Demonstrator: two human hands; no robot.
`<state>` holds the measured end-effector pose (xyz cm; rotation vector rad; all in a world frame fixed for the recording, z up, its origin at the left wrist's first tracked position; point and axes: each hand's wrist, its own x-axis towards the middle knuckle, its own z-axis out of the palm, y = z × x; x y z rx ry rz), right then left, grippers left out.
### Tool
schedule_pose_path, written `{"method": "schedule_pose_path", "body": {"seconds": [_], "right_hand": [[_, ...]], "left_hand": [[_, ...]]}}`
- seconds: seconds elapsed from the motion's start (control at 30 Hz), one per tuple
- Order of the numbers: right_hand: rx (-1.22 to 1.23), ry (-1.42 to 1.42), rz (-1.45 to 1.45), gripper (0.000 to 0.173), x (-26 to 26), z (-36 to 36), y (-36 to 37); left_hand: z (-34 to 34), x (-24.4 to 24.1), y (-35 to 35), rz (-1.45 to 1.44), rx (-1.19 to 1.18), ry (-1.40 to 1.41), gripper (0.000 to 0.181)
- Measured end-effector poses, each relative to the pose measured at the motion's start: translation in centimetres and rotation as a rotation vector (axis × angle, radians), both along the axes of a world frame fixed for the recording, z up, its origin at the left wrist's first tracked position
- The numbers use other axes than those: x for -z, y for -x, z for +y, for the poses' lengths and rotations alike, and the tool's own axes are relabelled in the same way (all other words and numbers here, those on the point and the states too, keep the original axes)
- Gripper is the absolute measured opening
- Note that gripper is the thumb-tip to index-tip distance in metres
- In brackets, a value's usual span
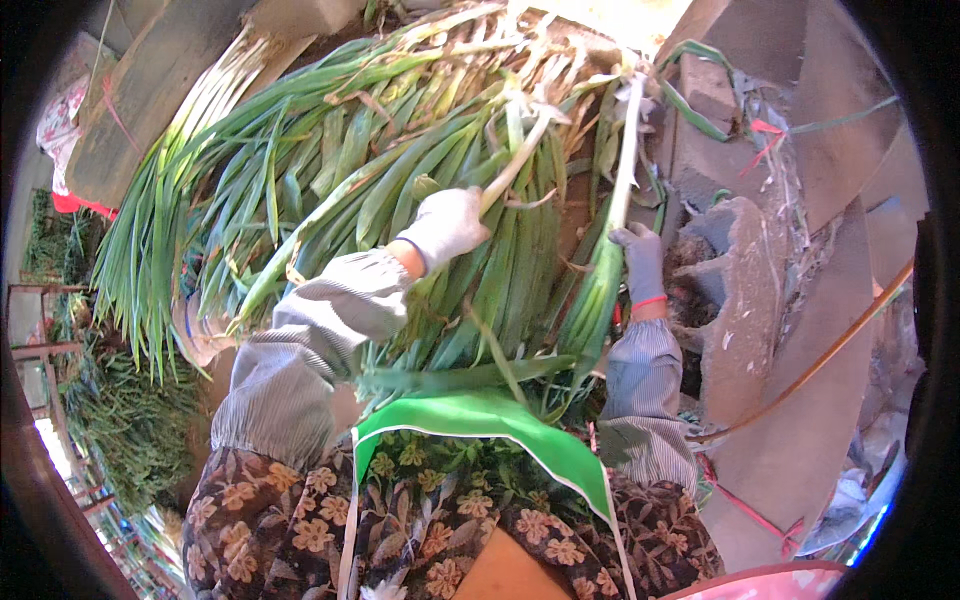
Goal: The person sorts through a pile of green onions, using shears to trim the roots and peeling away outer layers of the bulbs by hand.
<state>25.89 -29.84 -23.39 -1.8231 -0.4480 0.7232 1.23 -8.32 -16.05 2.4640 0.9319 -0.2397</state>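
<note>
A thick heap of long green onions [360, 157] lies before me, leaves drooping towards my lap and dry, yellowed roots and skins at the far side. My left hand [448, 225], in a pale knit glove, is closed around the lower part of a pale onion stalk [521, 154] that rises over the heap. In my right hand [645, 262], also gloved, is a second green onion [626, 169], gripped where white shank turns to green leaf. Its leaves hang below the hand towards my green apron [472, 420].
At the upper left, a bundle of white-stemmed scallions [225, 94] rests by a wooden board [142, 97]. A broken hollow concrete block [739, 300] stands on the right, near a thin rod [825, 356]. Dark green foliage [127, 412] is piled at the far left.
</note>
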Motion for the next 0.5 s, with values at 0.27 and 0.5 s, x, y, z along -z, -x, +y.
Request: {"method": "schedule_pose_path", "body": {"seconds": [0.27,0.5], "right_hand": [[-0.116,-0.207,0.076,0.036,-7.6,7.2,0.9],[-0.065,-0.35,-0.023,0.033,-12.2,14.6,2.3]], "left_hand": [[7.5,-3.1,-7.1,-0.404,-0.126,0.453,0.037],[12.5,-5.9,-15.1,-0.612,-0.083,0.406,0.022]]}}
